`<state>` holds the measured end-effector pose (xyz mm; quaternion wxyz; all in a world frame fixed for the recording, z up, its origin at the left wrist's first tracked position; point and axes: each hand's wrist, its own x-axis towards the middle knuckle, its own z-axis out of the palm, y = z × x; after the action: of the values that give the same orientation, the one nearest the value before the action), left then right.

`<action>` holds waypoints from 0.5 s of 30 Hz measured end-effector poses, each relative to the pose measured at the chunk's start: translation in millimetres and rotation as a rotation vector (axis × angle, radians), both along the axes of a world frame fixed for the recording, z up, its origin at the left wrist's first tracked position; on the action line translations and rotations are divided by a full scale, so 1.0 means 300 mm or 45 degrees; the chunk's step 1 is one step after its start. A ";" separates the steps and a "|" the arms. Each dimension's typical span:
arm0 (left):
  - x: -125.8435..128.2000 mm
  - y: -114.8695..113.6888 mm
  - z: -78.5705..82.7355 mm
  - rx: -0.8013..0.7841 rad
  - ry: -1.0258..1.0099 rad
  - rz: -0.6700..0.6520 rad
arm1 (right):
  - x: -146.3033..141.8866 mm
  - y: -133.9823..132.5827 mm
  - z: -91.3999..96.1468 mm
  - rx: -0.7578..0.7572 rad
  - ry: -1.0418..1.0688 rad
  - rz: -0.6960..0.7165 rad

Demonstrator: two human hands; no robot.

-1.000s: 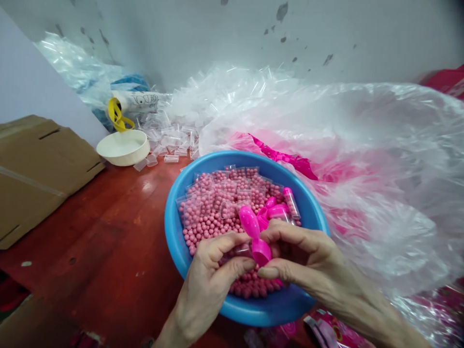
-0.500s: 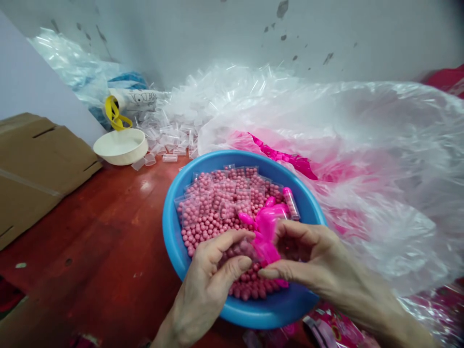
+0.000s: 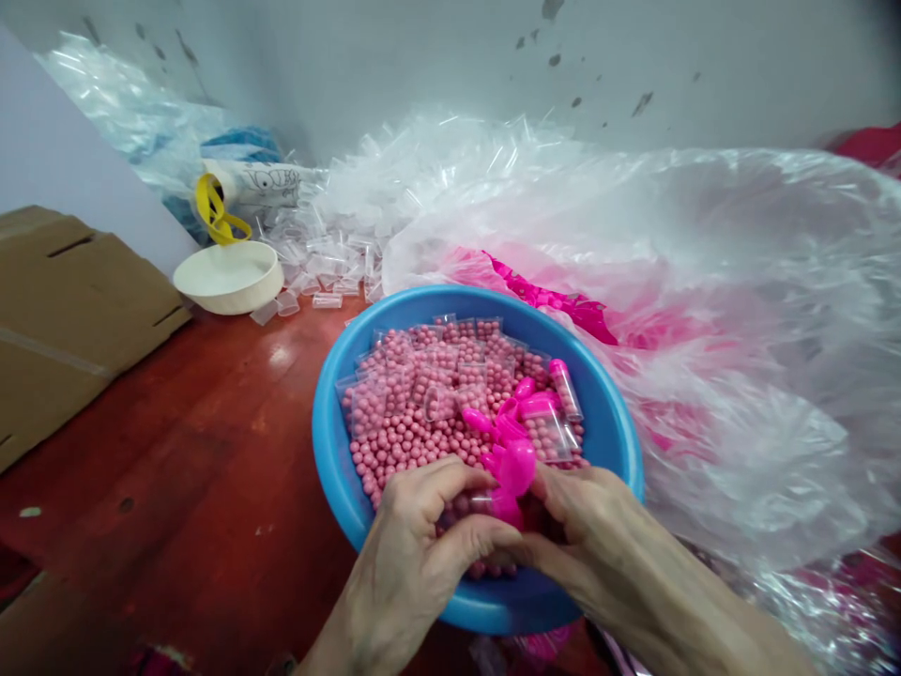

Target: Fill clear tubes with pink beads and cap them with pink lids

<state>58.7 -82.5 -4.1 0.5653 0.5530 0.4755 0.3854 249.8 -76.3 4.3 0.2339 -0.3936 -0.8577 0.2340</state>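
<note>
A blue basin holds loose pink beads and several clear tubes full of beads. Over its near side, my left hand is closed around a clear bead-filled tube, lying sideways. A bright pink plastic cap sits at the tube's right end, pinched by my right hand; its fingertips are partly hidden. Just beyond my fingers lie more pink caps, among the beads. One tube with a pink cap leans on the basin's right wall.
Clear empty tubes are heaped behind the basin. To the right spreads a large plastic bag with pink pieces inside. A white shallow dish, a yellow tape ring and a cardboard box stand left on the red tabletop.
My right hand has moved left and closed in against the tube's end, bringing both thumbs together. The pink cap now meets the tube. More bead-filled tube shows behind my right hand.
</note>
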 end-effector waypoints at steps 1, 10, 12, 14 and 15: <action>0.003 0.000 0.002 -0.009 -0.005 0.006 | 0.005 -0.009 -0.006 0.001 0.000 0.024; -0.005 -0.009 -0.009 0.237 0.242 0.160 | 0.062 0.059 -0.031 -0.057 -0.054 0.136; -0.010 -0.008 -0.009 0.225 0.224 0.093 | 0.063 0.081 -0.043 -0.089 -0.034 0.119; -0.015 -0.007 -0.007 0.246 0.213 0.016 | 0.066 0.082 -0.051 -0.101 0.044 0.024; -0.017 -0.007 -0.007 0.266 0.222 -0.020 | 0.070 0.073 -0.051 -0.094 0.089 -0.037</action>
<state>53.6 -84.7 -6.1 0.4642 0.6438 0.4759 0.3789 270.9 -54.4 -11.1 0.2526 -0.4060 -0.8339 0.2757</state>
